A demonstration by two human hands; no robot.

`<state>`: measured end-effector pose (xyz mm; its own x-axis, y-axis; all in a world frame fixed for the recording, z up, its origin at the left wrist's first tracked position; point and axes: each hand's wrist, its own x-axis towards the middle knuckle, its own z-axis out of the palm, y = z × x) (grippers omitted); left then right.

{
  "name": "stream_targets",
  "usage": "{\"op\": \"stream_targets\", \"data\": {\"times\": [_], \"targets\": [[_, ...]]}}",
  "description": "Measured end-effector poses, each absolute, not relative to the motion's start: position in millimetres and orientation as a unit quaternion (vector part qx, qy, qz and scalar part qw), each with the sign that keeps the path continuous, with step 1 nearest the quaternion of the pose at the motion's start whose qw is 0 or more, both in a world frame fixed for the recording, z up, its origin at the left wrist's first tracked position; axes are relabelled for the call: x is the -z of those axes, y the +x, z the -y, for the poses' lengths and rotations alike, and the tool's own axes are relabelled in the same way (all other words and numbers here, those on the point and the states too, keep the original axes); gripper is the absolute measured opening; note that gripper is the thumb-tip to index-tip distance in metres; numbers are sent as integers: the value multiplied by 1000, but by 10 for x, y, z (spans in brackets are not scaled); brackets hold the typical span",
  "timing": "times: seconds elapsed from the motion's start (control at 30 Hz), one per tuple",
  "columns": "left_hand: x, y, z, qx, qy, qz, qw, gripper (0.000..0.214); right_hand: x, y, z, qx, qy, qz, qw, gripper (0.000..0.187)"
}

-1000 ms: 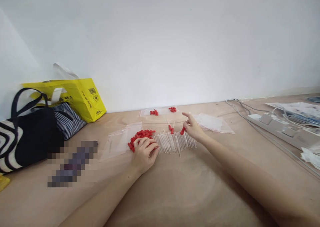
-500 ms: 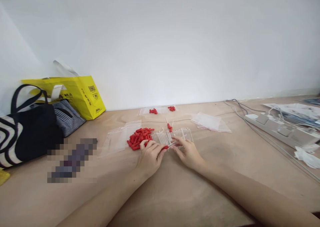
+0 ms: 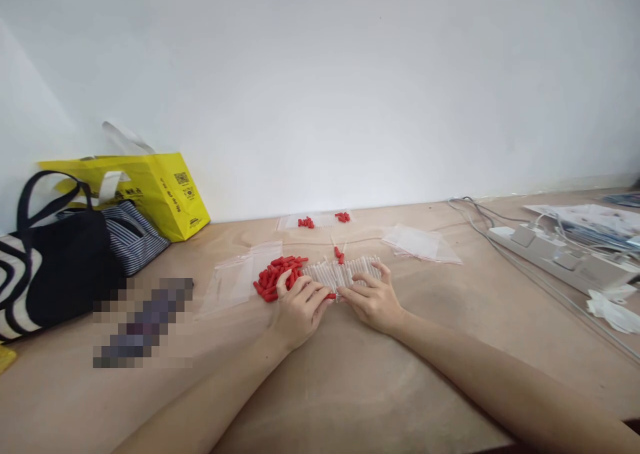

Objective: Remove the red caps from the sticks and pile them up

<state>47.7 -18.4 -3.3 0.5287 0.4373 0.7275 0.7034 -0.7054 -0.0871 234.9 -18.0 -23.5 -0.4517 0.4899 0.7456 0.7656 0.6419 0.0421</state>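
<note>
My left hand [image 3: 300, 307] pinches a red rubber cap [image 3: 331, 296] between thumb and fingertips, beside a heap of similar caps [image 3: 273, 277]. A row of thin clear tubes [image 3: 320, 272] lies side by side on the table, just beyond both hands. My right hand [image 3: 375, 301] is bent over the tubes' right part, its fingertips closed close to the held cap around a thin tube mostly hidden by the fingers. Its other fingers reach over the row. Past the tubes lie a few red caps [image 3: 340, 254] with thin tubes attached.
Clear zip bags lie left [image 3: 235, 277] and right [image 3: 423, 244]; another bag [image 3: 325, 221] with red-capped pieces lies by the wall. A yellow bag [image 3: 185, 201] and a black bag [image 3: 70, 267] stand at left. A power strip [image 3: 565, 261] with cables and papers [image 3: 585, 217] occupies the right.
My right fingertips have slid left along the tube toward the cap, and the slanted tube no longer shows between the hands. My left hand stays nearly still with the cap.
</note>
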Motion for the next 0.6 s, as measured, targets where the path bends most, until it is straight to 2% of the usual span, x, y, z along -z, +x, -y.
{"op": "stream_targets", "data": {"times": [0.6], "targets": [[-7,448,208,312,-889,285,176,22,234,2392,209,195,-349,837,374,19]]}}
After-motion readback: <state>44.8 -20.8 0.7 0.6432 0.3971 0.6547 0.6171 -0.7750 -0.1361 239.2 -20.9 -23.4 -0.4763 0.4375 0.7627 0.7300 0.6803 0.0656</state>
